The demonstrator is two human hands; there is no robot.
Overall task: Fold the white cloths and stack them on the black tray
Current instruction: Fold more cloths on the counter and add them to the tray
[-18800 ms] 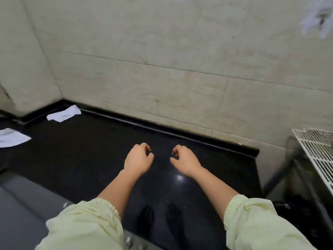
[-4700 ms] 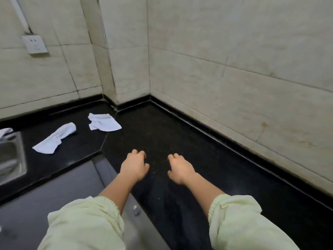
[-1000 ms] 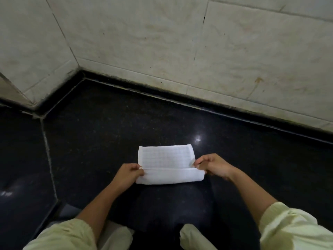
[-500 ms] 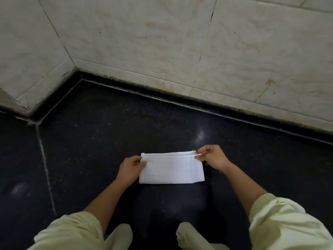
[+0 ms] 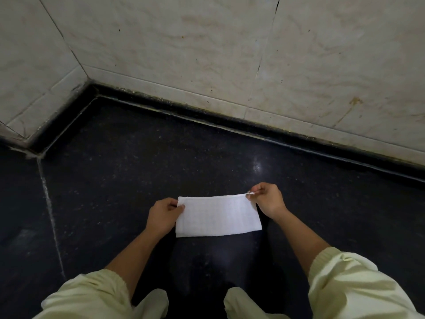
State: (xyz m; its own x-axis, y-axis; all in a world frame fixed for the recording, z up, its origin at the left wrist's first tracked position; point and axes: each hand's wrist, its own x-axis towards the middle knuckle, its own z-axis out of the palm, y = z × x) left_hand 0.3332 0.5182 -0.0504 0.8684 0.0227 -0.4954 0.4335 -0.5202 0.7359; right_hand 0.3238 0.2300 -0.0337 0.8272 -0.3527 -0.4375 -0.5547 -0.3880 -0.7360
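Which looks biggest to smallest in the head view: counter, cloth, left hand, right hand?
1. counter
2. cloth
3. left hand and right hand: they look alike, so no ranking between them.

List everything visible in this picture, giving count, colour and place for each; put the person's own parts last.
glossy black speckled stone counter: one, black, lower half.
beige marbled wall tiles: several, beige, behind the counter.
black upstand strip: one, black, along the wall's foot.
folded white waffle-weave cloth: one, white, on the counter, centre.
pale yellow sleeves: two, pale yellow, bottom corners.
left hand: one, pinching the cloth's far left corner.
right hand: one, pinching the cloth's far right corner.
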